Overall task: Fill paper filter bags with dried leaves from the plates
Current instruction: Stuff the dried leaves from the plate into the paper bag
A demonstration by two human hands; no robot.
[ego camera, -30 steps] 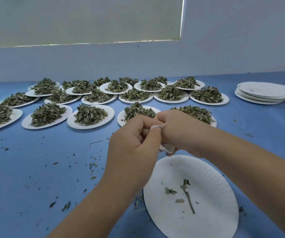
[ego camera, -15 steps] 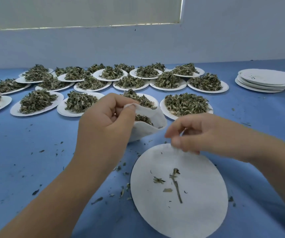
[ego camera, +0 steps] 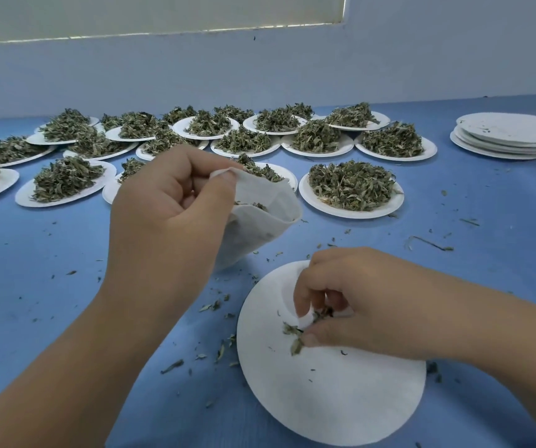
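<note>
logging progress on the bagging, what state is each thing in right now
filter bag, mouth held open, partly filled
left hand, pinches the bag's rim
near plate, almost bare, a few crumbs
right hand, pinches leaf scraps over the near plate
far plates, heaped with dried leaves
plate stack, empty, piled at far right

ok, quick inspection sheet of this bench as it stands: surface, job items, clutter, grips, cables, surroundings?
Surface: blue tabletop, leaf crumbs scattered across it.
Job's things: filter bag open, some leaves inside; near plate almost bare; many heaped plates behind.
Clutter: stack of emptied plates far right; loose stem.
Grips: left hand pinches the bag's rim; right hand pinches leaf scraps over the near plate.
Cables: nothing seen.
Surroundings: pale wall; window blind above.
</note>
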